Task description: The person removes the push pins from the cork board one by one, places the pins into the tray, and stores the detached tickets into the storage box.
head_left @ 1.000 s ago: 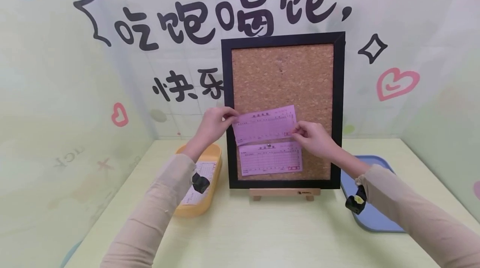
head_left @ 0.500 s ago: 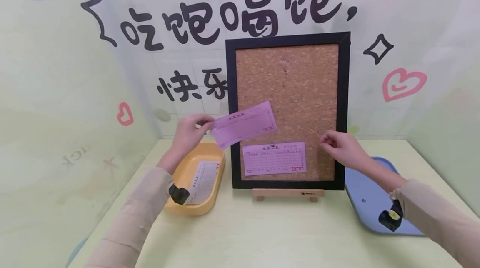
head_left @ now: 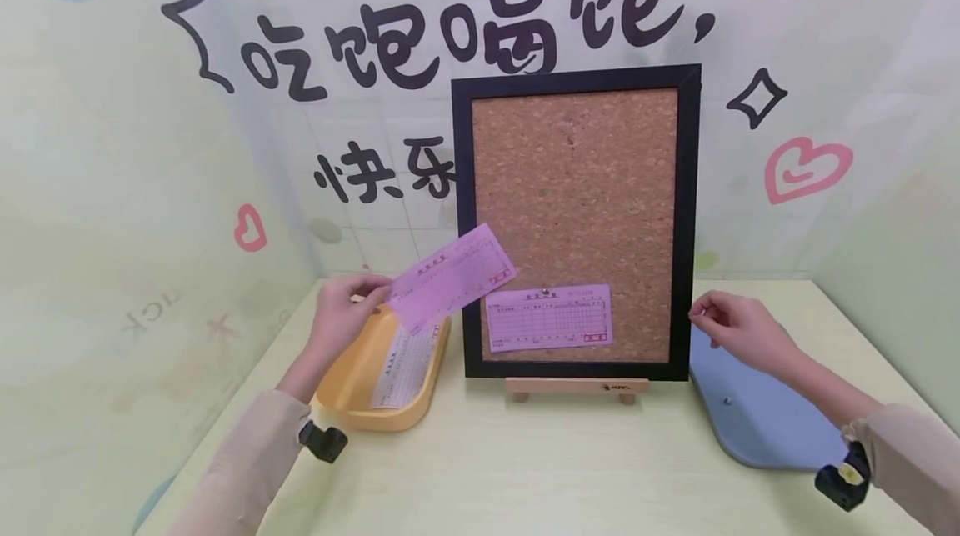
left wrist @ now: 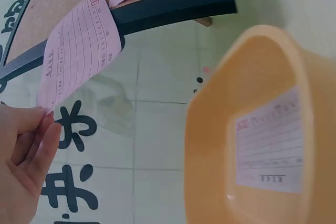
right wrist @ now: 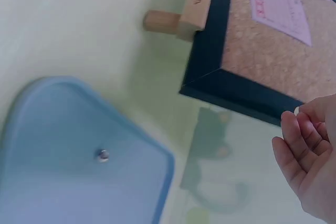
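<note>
My left hand (head_left: 343, 315) pinches one end of a purple printed slip (head_left: 453, 278), tilted with its far end up, above a yellow tray (head_left: 330, 403). A second purple slip (head_left: 551, 323) hangs on the cork board (head_left: 577, 186) under a silver pushpin (head_left: 545, 292). Beside the frame's lower right side, my right hand (head_left: 742, 328) has thumb and fingertips together. A tiny pale thing (right wrist: 297, 110) shows at their tips; it looks like a pushpin but is mostly hidden. A blue tray (head_left: 772, 411) with another silver pushpin (right wrist: 102, 155) lies below this hand.
Inside the yellow tray lies a pale printed slip (head_left: 405, 373). The black frame (head_left: 684, 227) of the board stands on a small wooden easel (head_left: 577, 387) in the middle of the table (head_left: 510, 461). Behind rises a wall (head_left: 360, 119) with large black characters.
The left hand has drawn the upper slip off the board, leftward and down over the yellow tray. My right hand has let go of this slip and moved right toward the blue tray.
</note>
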Demonstrator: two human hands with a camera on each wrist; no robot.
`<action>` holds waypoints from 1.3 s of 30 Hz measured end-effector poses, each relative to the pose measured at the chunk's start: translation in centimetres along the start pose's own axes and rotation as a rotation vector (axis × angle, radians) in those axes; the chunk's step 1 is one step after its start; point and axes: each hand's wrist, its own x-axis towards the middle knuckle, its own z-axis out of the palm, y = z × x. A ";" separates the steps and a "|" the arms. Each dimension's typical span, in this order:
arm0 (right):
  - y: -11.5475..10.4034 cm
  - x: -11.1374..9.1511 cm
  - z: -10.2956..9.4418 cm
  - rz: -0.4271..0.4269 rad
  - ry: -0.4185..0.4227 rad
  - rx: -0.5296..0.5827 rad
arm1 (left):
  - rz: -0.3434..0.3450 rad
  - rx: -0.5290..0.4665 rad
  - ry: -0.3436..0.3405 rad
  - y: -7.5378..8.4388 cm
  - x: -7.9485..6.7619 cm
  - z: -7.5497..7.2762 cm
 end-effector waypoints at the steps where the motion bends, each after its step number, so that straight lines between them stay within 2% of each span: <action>1: 0.3 -0.3 0.1 -0.004 0.009 -0.001 | -0.003 0.008 0.005 -0.2 -0.4 -0.1; 6: 1.7 -1.4 0.3 -0.017 0.045 0.002 | -0.046 0.019 0.038 -1.6 -1.9 -0.8; 13: 3.2 -2.6 0.4 0.027 0.044 0.008 | -0.118 0.057 0.112 -3.8 -3.6 -1.4; 18: 4.2 -3.5 0.9 0.028 0.043 0.037 | -0.179 0.072 0.167 -5.0 -4.7 -1.4; 26: 5.3 -4.5 1.3 0.037 0.048 0.037 | -0.243 0.109 0.148 -6.3 -6.0 -1.1; 33: 6.0 -5.3 1.6 0.069 0.045 0.026 | -0.288 0.184 0.153 -7.0 -6.9 -0.6; 39: 6.6 -6.1 2.1 0.105 0.032 0.016 | -0.305 0.190 0.102 -7.0 -7.5 0.1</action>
